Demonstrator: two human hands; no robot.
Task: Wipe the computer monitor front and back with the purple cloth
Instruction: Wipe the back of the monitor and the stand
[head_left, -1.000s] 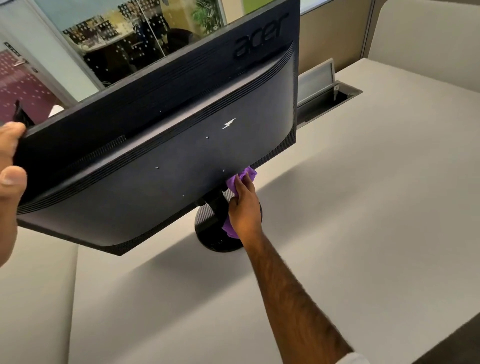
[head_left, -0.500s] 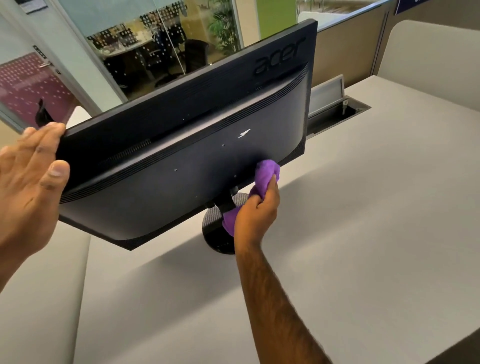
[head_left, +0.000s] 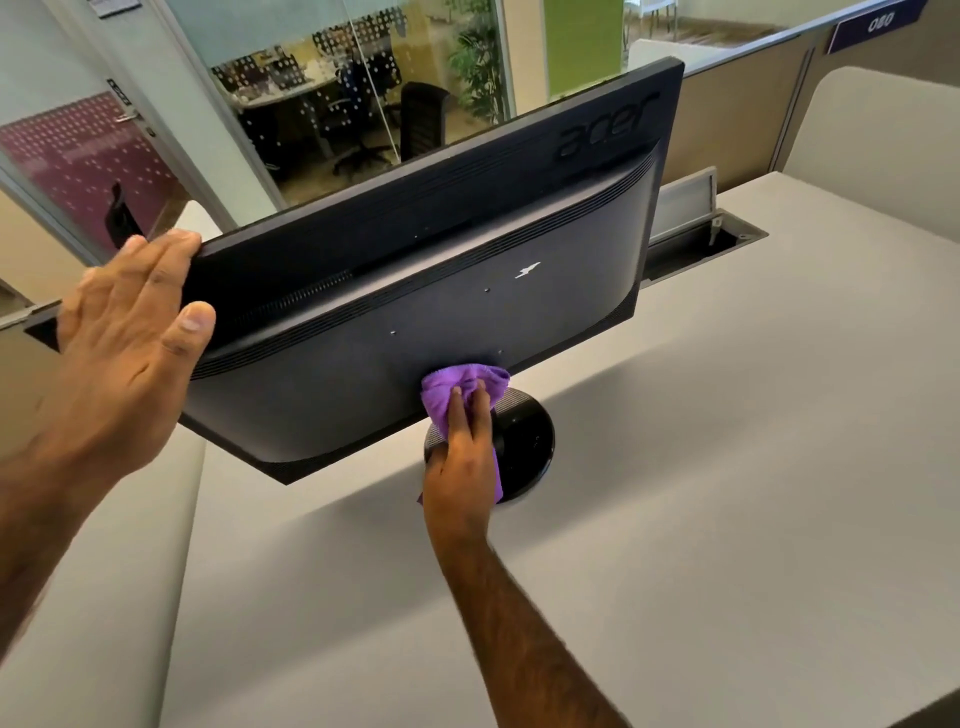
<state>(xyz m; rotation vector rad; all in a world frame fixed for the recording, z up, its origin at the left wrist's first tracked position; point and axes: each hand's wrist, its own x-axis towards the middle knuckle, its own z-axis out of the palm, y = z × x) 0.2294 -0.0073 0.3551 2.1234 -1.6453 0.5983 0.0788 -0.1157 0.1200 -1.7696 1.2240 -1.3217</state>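
Here we are at the pale grey surface, and the black flat-panel computer monitor stands on it with its back turned to the person, tipped so its left end sits lower and nearer. The raised brand lettering shows at the upper right corner.

The left hand is on the monitor's left end. Its fingers are straight and close together, laid flat against the top corner, and the thumb presses on the back panel.

The right hand is down at the lower middle of the back panel, just where the stand meets it. The soft, crumpled purple cloth is bunched under that hand, with the fingers curled down onto it and clamping it against the plastic. A tail of cloth hangs below the palm, in front of the round glossy black base, which sits flat on the surface.

Behind the monitor's right end, a metal-framed cable box is sunk into the surface, its grey flap lid standing up. The inside is dark, and I can't make out what it holds.
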